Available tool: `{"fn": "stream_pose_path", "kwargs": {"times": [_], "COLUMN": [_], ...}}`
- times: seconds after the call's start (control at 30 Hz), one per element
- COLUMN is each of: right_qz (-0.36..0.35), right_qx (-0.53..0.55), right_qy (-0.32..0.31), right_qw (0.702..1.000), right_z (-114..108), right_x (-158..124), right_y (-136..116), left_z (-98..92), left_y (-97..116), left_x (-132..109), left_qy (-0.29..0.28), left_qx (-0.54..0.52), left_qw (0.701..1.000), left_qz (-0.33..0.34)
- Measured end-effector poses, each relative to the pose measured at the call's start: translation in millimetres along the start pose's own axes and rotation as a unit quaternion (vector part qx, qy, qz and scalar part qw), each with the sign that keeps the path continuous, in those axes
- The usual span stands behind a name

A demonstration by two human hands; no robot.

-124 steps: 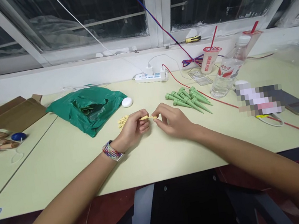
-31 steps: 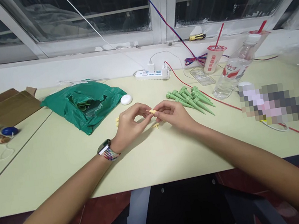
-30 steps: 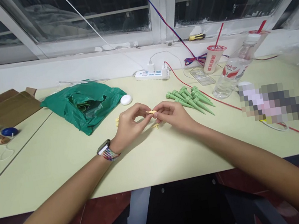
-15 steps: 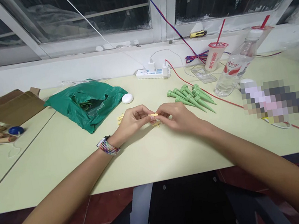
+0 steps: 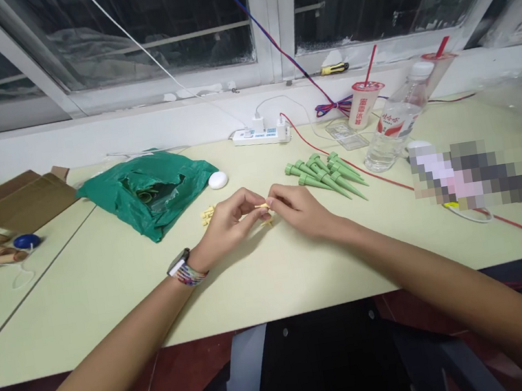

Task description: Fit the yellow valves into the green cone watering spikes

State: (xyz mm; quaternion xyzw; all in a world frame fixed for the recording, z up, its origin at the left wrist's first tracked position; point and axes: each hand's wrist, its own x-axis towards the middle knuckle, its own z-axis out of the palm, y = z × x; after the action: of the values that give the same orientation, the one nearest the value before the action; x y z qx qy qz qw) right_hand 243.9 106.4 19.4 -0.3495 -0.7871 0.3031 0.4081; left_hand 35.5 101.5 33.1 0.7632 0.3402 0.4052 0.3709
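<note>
Dark, white-framed windows [image 5: 159,37] back a pale yellow-green tabletop [image 5: 279,284], and dark red floor tiles [image 5: 189,369] show below its near edge. Against the wall sits a white power strip [image 5: 255,136]; a torn green plastic bag [image 5: 146,216] slumps farther left. Above the surface, the bare left hand [image 5: 230,223] and bare right hand [image 5: 300,209] meet, fingertips clamped on one slim yellow piece [image 5: 263,205]. Beneath lies a second yellow piece [image 5: 268,223]; tapered green spikes [image 5: 338,187] lie piled just beyond the right hand.

Gap beyond hands [image 5: 228,221], between white puck [image 5: 218,180], green spikes [image 5: 326,177]; power strip [image 5: 252,137] behind.
</note>
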Motion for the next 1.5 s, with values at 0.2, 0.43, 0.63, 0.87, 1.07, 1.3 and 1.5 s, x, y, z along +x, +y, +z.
{"fn": "stream_pose_path", "kwargs": {"times": [0.2, 0.43, 0.63, 0.87, 1.07, 1.3, 1.5], "right_qz": [0.109, 0.204, 0.134, 0.089, 0.086, 0.062, -0.156], "right_qx": [0.115, 0.313, 0.207, 0.144, 0.141, -0.002, -0.198], "right_qy": [0.019, -0.001, 0.045, 0.048, 0.027, -0.004, -0.032], "right_qw": [0.987, 0.927, 0.968, 0.984, 0.986, 0.998, 0.967], "right_z": [14.2, 21.2, 23.5, 23.6, 23.4, 13.7, -5.9], "right_x": [-0.5, -0.1, -3.3, -3.3, 1.2, 2.3, 1.8], "right_y": [1.5, -1.4, -1.5, -0.8, 7.0, 3.7, 1.4], "left_z": [4.8, 6.7, 12.3, 10.6, 8.7, 5.8, -2.8], "left_y": [-3.9, -2.4, 0.2, 3.2, -2.4, -7.7, -0.5], "left_x": [-5.1, -3.5, -2.2, 3.5, 6.6, 5.5, 6.5], "left_qy": [0.057, 0.087, 0.101, 0.065, 0.034, -0.005, -0.069], "left_qx": [0.148, 0.144, 0.004, -0.091, -0.139, -0.263, -0.387], "left_qw": [0.985, 0.978, 0.995, 0.991, 0.982, 0.948, 0.876], "left_qz": [0.068, 0.123, -0.012, -0.079, -0.121, -0.176, -0.280]}}
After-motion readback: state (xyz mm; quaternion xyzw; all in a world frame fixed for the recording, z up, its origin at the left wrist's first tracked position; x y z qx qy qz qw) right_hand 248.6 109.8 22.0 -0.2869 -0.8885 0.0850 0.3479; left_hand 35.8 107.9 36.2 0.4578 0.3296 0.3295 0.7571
